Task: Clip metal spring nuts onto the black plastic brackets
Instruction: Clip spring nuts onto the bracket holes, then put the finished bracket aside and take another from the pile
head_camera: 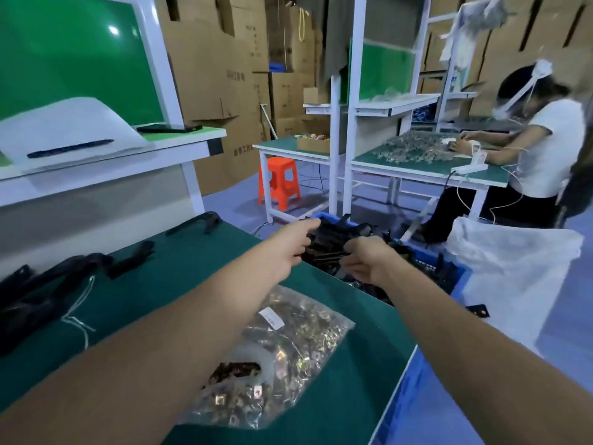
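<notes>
Black brackets (362,231) are piled in a blue bin (423,260) just past the far edge of the green surface (192,271). Both hands reach over the bin. The left hand (290,248) and the right hand (367,261) each curl their fingers around one bracket (324,248), held between them above the pile. A clear bag of metal spring nuts (288,345) lies on the surface under the left arm. More brackets (48,284) lie on the surface's left side.
</notes>
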